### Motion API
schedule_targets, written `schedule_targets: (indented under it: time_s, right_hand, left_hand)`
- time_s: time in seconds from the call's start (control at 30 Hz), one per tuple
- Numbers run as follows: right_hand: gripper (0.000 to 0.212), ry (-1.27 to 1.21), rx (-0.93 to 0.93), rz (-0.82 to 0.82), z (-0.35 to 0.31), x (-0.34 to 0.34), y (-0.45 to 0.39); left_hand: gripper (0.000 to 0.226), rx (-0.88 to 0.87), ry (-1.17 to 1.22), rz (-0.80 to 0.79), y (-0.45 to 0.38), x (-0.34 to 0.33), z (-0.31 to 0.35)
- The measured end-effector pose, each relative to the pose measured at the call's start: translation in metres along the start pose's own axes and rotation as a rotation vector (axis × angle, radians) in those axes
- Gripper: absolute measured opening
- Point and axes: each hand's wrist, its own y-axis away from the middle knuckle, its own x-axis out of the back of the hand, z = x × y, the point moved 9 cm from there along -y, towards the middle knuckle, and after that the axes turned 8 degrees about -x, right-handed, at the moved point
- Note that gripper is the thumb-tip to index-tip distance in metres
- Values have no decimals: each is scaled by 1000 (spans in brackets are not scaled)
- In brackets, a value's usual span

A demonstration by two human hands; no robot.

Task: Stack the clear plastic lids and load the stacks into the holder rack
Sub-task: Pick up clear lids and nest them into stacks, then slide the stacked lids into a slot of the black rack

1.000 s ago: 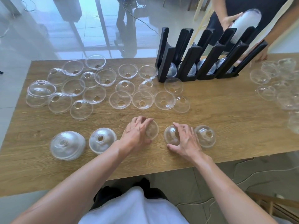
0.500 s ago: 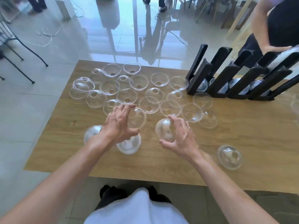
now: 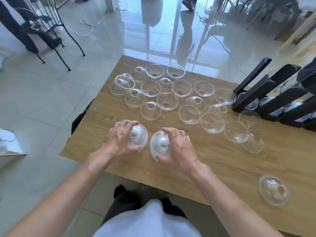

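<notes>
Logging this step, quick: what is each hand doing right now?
Left hand: fingers curled round a clear lid stack.
Right hand: fingers curled round another lid stack.

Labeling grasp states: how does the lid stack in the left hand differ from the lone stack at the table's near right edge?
The left-hand stack is gripped by the left hand; the near-right stack lies untouched. The former sits near the table's left end, the latter by its front edge. Both are clear, domed, with a central hole.
</notes>
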Motion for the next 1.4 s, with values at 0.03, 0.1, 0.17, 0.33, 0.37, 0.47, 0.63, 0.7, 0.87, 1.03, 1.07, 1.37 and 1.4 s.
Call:
schedule_targets:
  time_s: [0.03,0.1,0.17,0.33,0.37,0.47,0.63,0.7,0.87,1.03,1.07,1.37,1.4]
  right_hand:
    - [93,26,-1,-9,-1,-5,-1]
    - [92,59,-15,-40,1,-17,-2]
    - [90,59,-30,-75,6,-27,0]
    - [92,-29,-48,-110,18,-37,4]
    - [93,-50,-43,-117,19,-38,3]
    - [95,-94,-29,-131,20,-35,4]
    - [111,-159,-47,-168,22,-34,5]
    - [118,-198,-58,-143,24,-29,6]
    - [117,-350,-195,-121,45,-19,19]
    - [118,-502,-392,-151,69,-26,40]
    - [118,-529,-419,-157,71,-28,44]
    - [120,-665,-639,-168,65,-47,63]
    - [118,-685,-653,-165,61,-49,63]
  left_hand:
    - [87,2,16,-11,1,-4,-3]
    - [87,1,61,4,3,-9,-10]
    - [88,-15,74,24,4,-10,-15]
    - [92,-43,110,23,8,-14,-23]
    - [93,-42,111,18,8,-14,-24]
    - [97,-37,85,4,8,-15,-24]
    - [102,-47,18,14,5,-9,-18]
    - [102,-58,9,29,4,-3,-14]
    - [88,-184,-23,17,-3,7,14]
    - [76,-267,-57,-239,-23,-7,42]
    - [77,-279,-63,-294,-27,-10,46]
    - [111,-379,-257,-766,-62,-55,75]
    - [113,-388,-282,-811,-64,-61,76]
